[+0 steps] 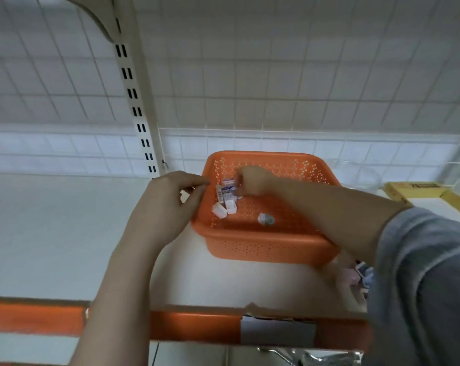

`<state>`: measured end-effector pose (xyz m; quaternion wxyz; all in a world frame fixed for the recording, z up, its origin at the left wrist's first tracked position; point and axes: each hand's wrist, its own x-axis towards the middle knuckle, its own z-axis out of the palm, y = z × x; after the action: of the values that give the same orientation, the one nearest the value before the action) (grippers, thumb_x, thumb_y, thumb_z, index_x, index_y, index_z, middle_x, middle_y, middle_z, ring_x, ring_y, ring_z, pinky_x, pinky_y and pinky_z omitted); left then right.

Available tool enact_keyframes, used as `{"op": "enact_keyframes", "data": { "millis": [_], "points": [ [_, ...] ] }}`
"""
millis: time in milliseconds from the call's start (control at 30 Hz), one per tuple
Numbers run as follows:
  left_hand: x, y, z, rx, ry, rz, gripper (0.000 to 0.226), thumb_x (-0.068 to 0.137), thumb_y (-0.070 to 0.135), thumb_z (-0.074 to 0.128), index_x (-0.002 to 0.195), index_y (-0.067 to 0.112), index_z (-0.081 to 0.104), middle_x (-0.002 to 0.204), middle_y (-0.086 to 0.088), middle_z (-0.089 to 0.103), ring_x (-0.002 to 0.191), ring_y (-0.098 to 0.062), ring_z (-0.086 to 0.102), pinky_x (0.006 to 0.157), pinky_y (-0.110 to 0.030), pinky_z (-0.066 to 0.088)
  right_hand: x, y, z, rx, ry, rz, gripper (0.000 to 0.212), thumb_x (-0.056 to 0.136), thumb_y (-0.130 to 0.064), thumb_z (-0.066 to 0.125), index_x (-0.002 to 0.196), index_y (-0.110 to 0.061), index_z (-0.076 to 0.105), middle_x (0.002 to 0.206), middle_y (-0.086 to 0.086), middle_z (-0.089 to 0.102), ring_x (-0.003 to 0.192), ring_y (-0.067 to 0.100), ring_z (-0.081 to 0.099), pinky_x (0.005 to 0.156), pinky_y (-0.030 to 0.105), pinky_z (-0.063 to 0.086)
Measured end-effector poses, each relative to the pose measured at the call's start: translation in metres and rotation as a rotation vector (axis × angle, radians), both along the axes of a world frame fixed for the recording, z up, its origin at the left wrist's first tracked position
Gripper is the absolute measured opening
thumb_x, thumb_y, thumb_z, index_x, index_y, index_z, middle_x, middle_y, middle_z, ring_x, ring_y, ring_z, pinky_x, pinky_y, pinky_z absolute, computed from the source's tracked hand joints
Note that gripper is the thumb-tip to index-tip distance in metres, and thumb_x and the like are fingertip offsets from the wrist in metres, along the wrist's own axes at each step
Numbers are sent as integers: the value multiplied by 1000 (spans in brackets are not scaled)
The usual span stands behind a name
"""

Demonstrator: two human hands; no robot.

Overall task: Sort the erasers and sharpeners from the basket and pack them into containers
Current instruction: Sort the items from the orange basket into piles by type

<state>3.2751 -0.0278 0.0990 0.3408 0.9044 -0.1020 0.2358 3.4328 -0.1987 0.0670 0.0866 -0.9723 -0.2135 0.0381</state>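
Erasers (227,192) are piled at the far-left of the basket (271,249), with a sharpener (266,219) lying apart nearer its middle, so only a handful is left. One eraser looks pinched by the right hand (251,180), fingers curled. The left hand (168,204) is held loosely curled beside the basket, nothing gripped. A container (355,283) near the basket's front-right corner is blurred but seems partly filled.

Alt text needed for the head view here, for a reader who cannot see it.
A person's right hand reaches into a perforated orange plastic basket on a white shelf, fingers curled on small white boxed erasers. The left hand hovers at the basket's left rim, fingers curled; a loose sharpener lies apart.
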Motion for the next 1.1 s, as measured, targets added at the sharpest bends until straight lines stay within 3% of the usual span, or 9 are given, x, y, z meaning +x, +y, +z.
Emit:
{"op": "enact_keyframes", "data": {
  "millis": [100,167,267,433,533,633,800,967,1100],
  "points": [
    [4,-4,6,42,10,-5,20,89,17,57,101,23,72,87,13,66,80,3,57,74,-15,44,1,-1,-2,24,-12,-38,28,85,-20,66,108,-2,65,113,15,64,104,27,59,81,29,44],
    [11,-10,15,106,30,0,20,90,19,56,103,22,72,92,10,68,79,1,56,76,-19,45,0,-8,6,-16,-4,-64,29,84,-20,66,106,-2,69,112,15,66,103,27,60,80,29,46],
    [38,-25,28,279,111,-17,22,92,19,54,105,16,71,103,2,70,90,-11,60,79,-20,42,-11,-33,34,51,-42,-139,26,79,-22,67,96,-4,74,107,13,69,98,26,64,76,29,50],
    [110,-59,20,518,312,-110,21,88,19,58,100,9,72,102,-6,70,96,-19,62,83,-26,46,-86,-85,70,665,-134,-286,13,83,-28,70,86,-16,73,82,1,73,77,13,64,70,25,45],
    [132,-71,5,684,401,-105,16,84,24,65,93,11,68,93,-2,65,97,-22,61,79,-32,48,-136,-99,60,970,-240,-366,7,82,-24,70,89,-21,71,76,-3,72,70,6,64,67,19,46],
    [141,-76,-8,764,456,-120,35,79,24,73,109,9,66,106,-4,65,100,-22,60,85,-32,49,-172,-99,43,1143,-353,-450,8,84,-15,68,90,-20,71,76,-4,72,69,1,63,65,8,45],
    [145,-81,-14,787,453,-97,29,78,10,71,106,5,66,108,-9,64,96,-23,61,87,-35,53,-190,-94,24,1256,-348,-467,11,85,-8,67,95,-11,70,78,4,72,66,3,59,58,6,41],
    [142,-83,-8,758,433,-91,29,78,10,72,105,4,63,106,-9,63,95,-23,61,79,-30,51,-196,-93,26,1281,-382,-477,13,85,-5,66,94,-14,70,79,-2,71,64,-1,59,59,6,42],
    [127,-93,24,590,362,-125,19,77,9,70,95,3,71,97,-11,70,88,-23,65,73,-33,51,-206,-110,31,1327,-454,-542,16,85,-5,66,99,-12,69,80,0,71,63,0,60,60,11,49]
  ]
}}
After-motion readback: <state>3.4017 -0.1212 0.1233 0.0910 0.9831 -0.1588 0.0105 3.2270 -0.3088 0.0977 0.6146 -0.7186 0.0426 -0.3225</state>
